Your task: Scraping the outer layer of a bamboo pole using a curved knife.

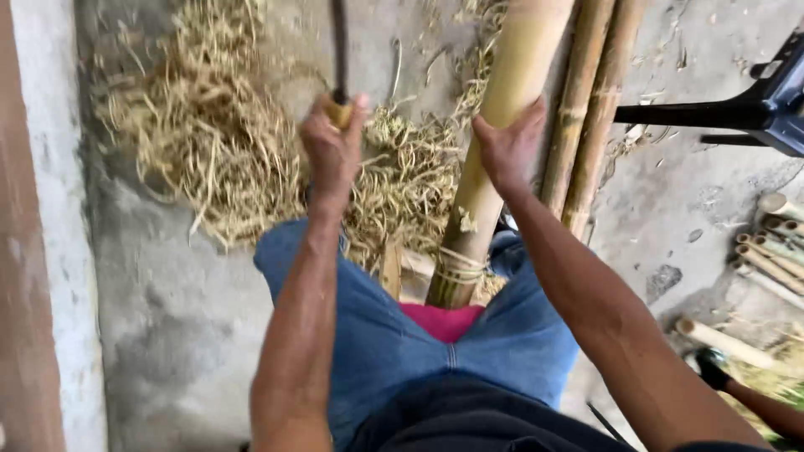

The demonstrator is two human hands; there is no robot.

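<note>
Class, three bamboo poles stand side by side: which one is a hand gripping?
The thickest, leftmost pole; the right hand grips it, the two thinner ones stand untouched.

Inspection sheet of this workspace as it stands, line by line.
Surface: rough grey concrete floor, stained.
Job's things: thick bamboo pole slanting between the knees; dark blade tool with a pale handle.
Clutter: heap of bamboo shavings; two thinner bamboo poles; cut bamboo pieces at right.
Hands: left hand shut on the tool's handle; right hand gripping the thick pole.
Cables: nothing seen.
Surroundings: pale wall edge at left; dark frame at upper right; another person's arm at lower right.
</note>
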